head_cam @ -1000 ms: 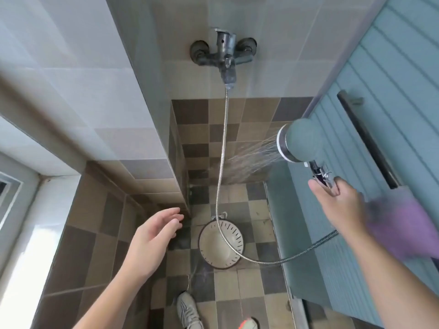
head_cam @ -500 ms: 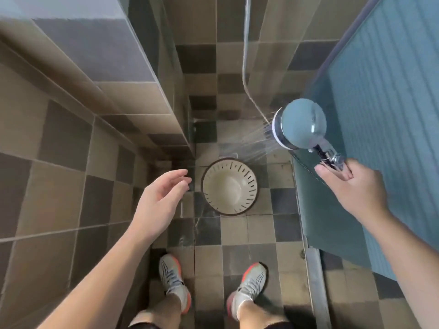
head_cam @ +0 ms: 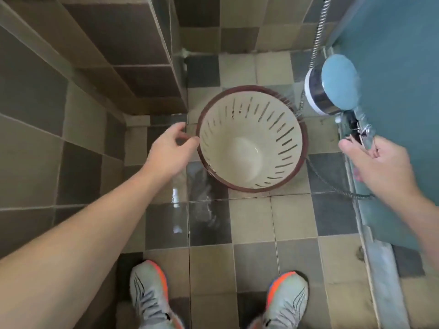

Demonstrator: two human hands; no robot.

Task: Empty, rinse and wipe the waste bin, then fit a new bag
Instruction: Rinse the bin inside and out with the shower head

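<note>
Cream slotted plastic bin w/ dark red rim (head_cam: 251, 138): top open. Obstacles: brown tiled wall corner (head_cam: 166, 91) just left; blue shower head (head_cam: 332, 91) above right rim; metal hose (head_cam: 332, 186) beside.

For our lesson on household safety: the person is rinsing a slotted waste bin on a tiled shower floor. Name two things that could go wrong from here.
1. The floor tiles near the shoes look wet and glossy, so a slip seems possible.
2. The waste bin has slotted walls, and the shower head in the right hand sprays at its rim, so water may escape sideways. The left hand is not yet gripping the bin, which might shift.
</note>
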